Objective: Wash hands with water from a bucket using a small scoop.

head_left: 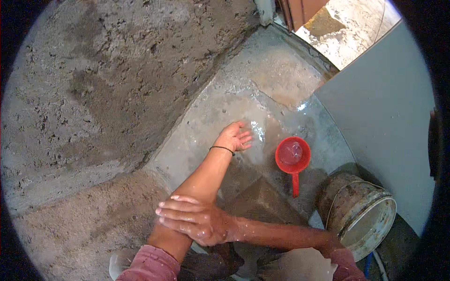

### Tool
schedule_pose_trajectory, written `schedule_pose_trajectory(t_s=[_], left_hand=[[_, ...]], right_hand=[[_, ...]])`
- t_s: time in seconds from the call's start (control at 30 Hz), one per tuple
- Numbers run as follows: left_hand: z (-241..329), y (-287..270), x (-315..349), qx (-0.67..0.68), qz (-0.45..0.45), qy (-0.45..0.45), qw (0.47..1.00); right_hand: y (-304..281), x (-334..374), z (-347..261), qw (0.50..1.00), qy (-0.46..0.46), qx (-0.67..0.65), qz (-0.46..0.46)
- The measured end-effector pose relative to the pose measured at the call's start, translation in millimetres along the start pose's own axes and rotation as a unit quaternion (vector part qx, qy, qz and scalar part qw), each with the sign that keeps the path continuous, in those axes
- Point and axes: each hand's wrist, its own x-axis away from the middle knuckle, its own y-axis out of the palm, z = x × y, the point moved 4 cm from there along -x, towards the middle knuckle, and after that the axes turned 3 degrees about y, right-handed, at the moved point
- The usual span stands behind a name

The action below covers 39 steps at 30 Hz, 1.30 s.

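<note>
Left hand [233,136] was empty, palm upward, fingers loosely curled. Right hand [206,225] was wrapped around the left forearm [199,180], which stretched out above the wet floor [201,126]. Droplets showed on the right forearm [276,232]. Wetting looked done; rubbing seemed partway, a rinse probably left. Red dipper [295,181] sat on the floor, right of the left hand and apart, water [292,152] inside. Farther right: grimy bucket [344,203], beside a grey panel [389,103].
</note>
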Motion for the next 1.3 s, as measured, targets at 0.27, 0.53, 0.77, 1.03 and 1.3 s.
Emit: schedule_pose_trajectory(t_s=[0.27, 0.53, 0.77, 1.03, 1.3], left_hand=[[6.4, -26.1, -0.9, -0.295, 0.083, 0.186, 0.934], [-0.9, -0.4, 19.3, -0.350, 0.179, 0.254, 0.884], [-2.3, -13.0, 10.6, -0.378, 0.199, 0.234, 0.874], [-5.3, -38.4, -0.3, -0.308, 0.191, 0.233, 0.902], [-26.6, -31.0, -25.5, -0.074, -0.030, 0.121, 0.989]], right_hand=[[-2.3, -2.9, -59.6, 0.994, -0.037, 0.036, -0.093], [-34.5, -4.1, -13.6, 0.997, 0.023, 0.074, -0.007], [-36.8, -4.2, -27.7, 0.997, 0.035, 0.062, 0.007], [-17.5, -0.7, -45.7, 0.998, 0.021, 0.051, -0.032], [-34.9, 3.3, -5.0, 0.968, -0.062, 0.242, -0.003]])
